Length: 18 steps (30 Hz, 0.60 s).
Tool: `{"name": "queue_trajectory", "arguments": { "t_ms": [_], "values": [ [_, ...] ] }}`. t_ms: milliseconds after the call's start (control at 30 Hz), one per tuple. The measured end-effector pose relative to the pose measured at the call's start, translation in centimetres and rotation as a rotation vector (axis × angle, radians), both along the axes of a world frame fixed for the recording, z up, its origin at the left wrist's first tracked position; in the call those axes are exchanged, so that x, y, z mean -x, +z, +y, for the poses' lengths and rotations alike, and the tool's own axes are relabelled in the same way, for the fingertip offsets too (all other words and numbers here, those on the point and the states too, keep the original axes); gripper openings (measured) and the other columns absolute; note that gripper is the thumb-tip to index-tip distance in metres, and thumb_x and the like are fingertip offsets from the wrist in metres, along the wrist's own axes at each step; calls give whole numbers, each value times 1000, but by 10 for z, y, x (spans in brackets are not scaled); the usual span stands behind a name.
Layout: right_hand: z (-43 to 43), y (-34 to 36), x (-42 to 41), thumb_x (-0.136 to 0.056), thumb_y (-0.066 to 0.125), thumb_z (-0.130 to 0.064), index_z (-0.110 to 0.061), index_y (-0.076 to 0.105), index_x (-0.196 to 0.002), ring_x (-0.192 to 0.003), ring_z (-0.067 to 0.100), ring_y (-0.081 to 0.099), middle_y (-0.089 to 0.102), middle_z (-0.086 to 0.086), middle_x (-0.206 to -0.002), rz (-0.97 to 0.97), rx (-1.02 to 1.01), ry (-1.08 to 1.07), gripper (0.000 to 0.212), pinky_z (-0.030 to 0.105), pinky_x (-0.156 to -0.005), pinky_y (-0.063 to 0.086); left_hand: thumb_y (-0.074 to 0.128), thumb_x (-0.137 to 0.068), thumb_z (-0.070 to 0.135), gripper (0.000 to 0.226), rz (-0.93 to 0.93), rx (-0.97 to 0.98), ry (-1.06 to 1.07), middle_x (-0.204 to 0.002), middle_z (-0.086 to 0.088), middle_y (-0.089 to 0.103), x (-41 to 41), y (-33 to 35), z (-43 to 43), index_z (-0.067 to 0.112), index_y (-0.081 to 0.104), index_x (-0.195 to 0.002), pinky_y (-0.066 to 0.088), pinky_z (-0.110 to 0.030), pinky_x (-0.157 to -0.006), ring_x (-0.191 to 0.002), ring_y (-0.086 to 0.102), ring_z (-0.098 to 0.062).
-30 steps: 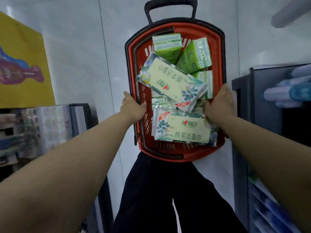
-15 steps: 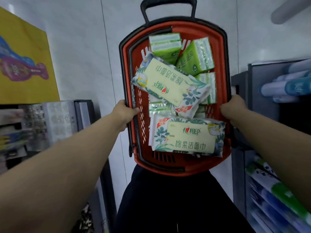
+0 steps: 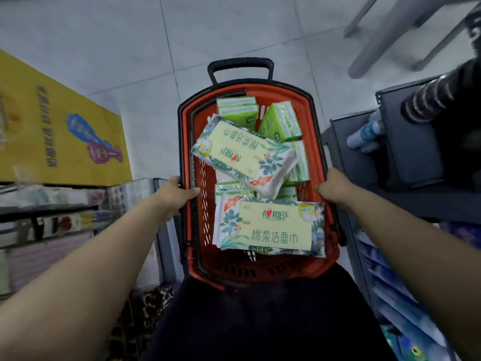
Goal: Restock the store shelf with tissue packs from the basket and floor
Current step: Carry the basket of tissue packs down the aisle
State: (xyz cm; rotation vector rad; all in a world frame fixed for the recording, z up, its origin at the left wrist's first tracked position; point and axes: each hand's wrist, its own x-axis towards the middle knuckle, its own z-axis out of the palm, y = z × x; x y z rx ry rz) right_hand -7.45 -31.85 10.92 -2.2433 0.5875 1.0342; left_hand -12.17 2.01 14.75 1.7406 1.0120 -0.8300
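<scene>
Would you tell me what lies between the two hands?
In the head view, tissue packs in the red basket lie between the left hand and right hand.

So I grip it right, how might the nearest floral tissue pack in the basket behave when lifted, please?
The floral tissue pack probably sags: its soft wrapper is crinkled. Likely light for its bulk, being tissues. The glossy film may slip.

The near tissue pack (image 3: 273, 225), low in the middle of the frame inside the basket (image 3: 260, 273), has a yellow label reading 心相印 above 棉柔洁面巾. A small 60 sits at the label's upper left, a 100% badge at upper right, and a red tag says 加厚升级. The upper tissue pack (image 3: 242, 152) shows the same 心相印 and 棉柔洁面巾, upside down. Print on the green packs (image 3: 279, 123) and on the yellow box (image 3: 59, 131) at left is too blurred to read.
</scene>
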Motion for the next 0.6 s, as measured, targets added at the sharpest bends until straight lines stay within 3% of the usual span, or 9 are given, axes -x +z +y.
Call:
{"name": "queue_trajectory", "arguments": {
  "t_ms": [67,200,267,367,500,600],
  "values": [
    [-1,12,22,-93,53,-7,-1,49,-110,-91,28,53,56,17,-108,-15,27,-42,18,33,-78,49,64,-92,10,35,-26,35,-26,-117,-14,65,4,10,0,7,50,-124,54,-44,-84,-93,66,-27],
    [2,31,71,-95,50,-5,5,44,-122,-104,33,54,53,22,-121,-49,96,-187,30,31,-82,45,60,-94,10,32,-68,93,-155,-109,-11,63,5,21,-4,12,46,-123,51,-34,-61,-81,63,-21],
    [5,37,103,-95,50,-3,6,46,-123,-108,36,55,54,24,-120,-73,124,-268,30,34,-86,46,60,-94,10,35,-84,118,-240,-111,-12,63,6,22,-2,12,46,-125,51,-35,-61,-82,64,-22],
    [11,44,163,-94,52,-6,1,48,-116,-99,34,57,58,20,-115,-85,165,-410,24,39,-89,50,61,-94,10,40,-81,154,-363,-113,-13,63,18,24,-4,10,44,-130,52,-37,-64,-84,64,-24],
    [9,61,242,-95,49,-8,2,43,-128,-114,35,54,53,20,-128,-98,177,-637,35,37,-96,46,61,-94,10,43,-89,186,-538,-111,-11,63,44,38,-30,11,42,-132,53,-40,-66,-86,65,-24],
    [2,78,307,-97,48,-8,4,41,-126,-116,31,52,52,14,-125,-128,175,-802,32,26,-81,39,60,-94,8,34,-120,187,-691,-104,-9,62,67,54,-67,12,43,-124,53,-43,-72,-84,63,-23]
  ]
}}
